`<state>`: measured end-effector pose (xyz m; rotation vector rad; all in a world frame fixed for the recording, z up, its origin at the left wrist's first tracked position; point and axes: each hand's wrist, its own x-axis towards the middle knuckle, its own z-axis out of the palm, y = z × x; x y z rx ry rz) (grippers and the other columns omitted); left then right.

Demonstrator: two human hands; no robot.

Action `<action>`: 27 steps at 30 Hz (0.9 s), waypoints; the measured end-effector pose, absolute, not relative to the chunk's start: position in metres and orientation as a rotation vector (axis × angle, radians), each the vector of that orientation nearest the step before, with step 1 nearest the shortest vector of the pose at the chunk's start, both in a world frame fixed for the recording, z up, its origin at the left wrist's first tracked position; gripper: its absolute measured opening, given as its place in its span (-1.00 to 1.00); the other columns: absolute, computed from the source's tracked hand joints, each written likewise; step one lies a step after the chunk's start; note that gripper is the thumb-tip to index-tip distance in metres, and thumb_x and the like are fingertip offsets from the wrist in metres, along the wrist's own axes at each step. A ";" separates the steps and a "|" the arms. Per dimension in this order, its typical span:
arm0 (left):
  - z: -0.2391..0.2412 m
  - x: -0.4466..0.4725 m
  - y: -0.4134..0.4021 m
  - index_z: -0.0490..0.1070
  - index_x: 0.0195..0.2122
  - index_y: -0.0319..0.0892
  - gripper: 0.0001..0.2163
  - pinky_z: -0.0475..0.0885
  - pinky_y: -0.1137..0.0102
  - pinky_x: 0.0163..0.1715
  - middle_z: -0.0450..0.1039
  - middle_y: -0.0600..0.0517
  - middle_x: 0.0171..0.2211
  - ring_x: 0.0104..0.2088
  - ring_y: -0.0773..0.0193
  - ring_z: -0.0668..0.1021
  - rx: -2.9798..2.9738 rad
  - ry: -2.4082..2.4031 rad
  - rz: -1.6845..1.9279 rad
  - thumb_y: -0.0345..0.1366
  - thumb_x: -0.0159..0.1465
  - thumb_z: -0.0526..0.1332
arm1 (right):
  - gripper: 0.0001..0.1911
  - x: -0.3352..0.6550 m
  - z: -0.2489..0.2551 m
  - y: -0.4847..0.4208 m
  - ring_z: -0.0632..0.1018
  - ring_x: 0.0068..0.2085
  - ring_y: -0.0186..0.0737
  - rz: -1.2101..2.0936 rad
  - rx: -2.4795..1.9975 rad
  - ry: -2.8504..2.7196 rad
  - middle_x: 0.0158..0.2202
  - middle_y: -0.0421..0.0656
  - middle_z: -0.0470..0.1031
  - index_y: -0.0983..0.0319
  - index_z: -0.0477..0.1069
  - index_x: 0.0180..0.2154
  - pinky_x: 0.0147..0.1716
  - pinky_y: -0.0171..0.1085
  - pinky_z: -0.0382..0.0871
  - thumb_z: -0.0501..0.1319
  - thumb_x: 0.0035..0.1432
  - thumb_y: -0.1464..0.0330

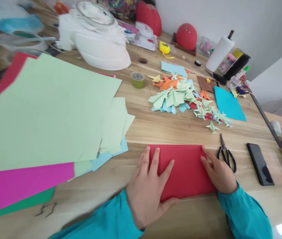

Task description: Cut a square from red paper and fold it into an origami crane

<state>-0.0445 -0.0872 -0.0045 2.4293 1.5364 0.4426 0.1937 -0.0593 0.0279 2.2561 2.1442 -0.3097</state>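
Paper (184,174) (red) lies partly hidden by the left hand (148,187).

Black phone (260,164): lying to the right of the right hand (220,176). White roll (219,53): well beyond it. Green spool (138,83): beyond the left hand (148,189). Yellow tape measure (164,48): farther out, rightward.
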 end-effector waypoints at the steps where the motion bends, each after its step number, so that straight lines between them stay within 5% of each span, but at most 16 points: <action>1: -0.003 -0.044 -0.087 0.25 0.15 -0.06 -0.23 -0.03 -0.15 0.11 0.03 -0.25 0.25 0.25 -0.41 -0.19 2.414 1.543 0.429 0.22 -0.06 0.19 | -0.53 0.195 0.027 -0.060 0.54 -0.53 -0.20 -0.252 2.230 2.143 -0.61 -0.21 0.47 0.08 0.23 0.16 -0.59 -0.36 0.22 -0.07 0.25 0.16; 7: 0.010 -0.040 -0.088 0.24 0.16 -0.04 -0.20 -0.04 -0.12 0.12 -0.02 -0.23 0.27 0.25 -0.38 -0.17 2.327 1.589 0.333 0.27 -0.08 0.16 | -0.54 0.199 0.027 -0.056 0.47 -0.59 -0.17 0.168 1.957 2.159 -0.63 -0.15 0.46 0.06 0.24 0.15 -0.61 -0.29 0.15 -0.09 0.27 0.16; 15: 0.008 -0.038 -0.090 0.17 0.20 -0.08 -0.18 -0.07 -0.05 0.15 -0.08 -0.23 0.29 0.27 -0.27 -0.09 2.323 1.589 0.354 0.28 -0.03 0.11 | -0.68 0.187 0.032 -0.049 0.43 -0.12 -0.09 0.634 1.725 2.374 -0.02 -0.05 0.42 0.21 0.41 -0.06 -0.27 -0.20 0.26 0.01 0.25 0.28; 27: 0.014 -0.044 -0.083 0.24 0.16 -0.03 -0.19 -0.06 -0.12 0.09 0.07 -0.24 0.24 0.23 -0.34 -0.02 2.363 1.561 0.318 0.33 -0.05 0.06 | -0.68 0.188 0.024 -0.050 0.45 -0.15 -0.13 0.589 1.776 2.436 -0.05 -0.06 0.46 0.26 0.42 -0.06 -0.22 -0.21 0.28 0.02 0.25 0.30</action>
